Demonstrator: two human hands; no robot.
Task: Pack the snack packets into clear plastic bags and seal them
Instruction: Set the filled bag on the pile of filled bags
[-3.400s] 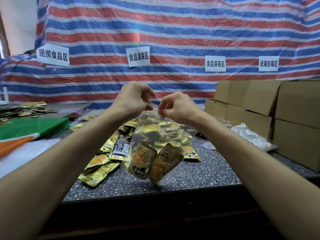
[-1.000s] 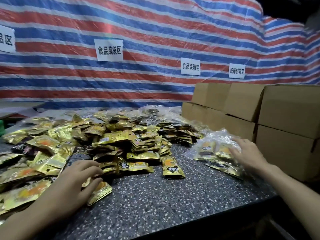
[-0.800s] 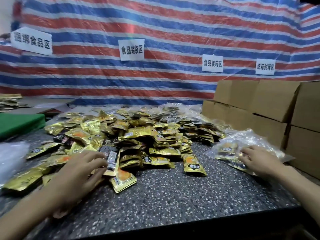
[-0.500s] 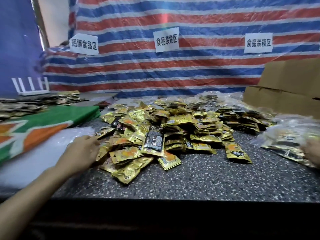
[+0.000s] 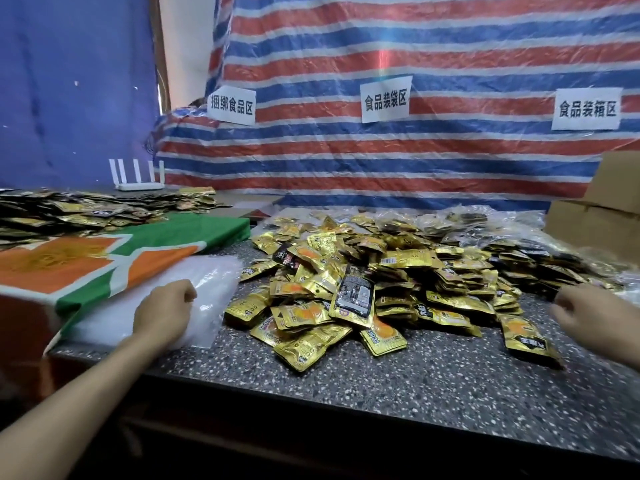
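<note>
Head view: left hand (image 5: 162, 313) on stack of clear plastic bags (image 5: 214, 285), fingers curled — whether pinching one, cannot tell. Right hand (image 5: 588, 318) (blurred) loosely curled, holding nothing, above speckled table (image 5: 415, 382). Heap of gold snack packets (image 5: 398, 271) between hands — cardboard boxes (image 5: 588, 223) far right.

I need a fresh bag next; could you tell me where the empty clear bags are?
Head view, left side: the stack of clear bags lies under the left hand, between the green-orange cloth and the snack packet pile.
</note>
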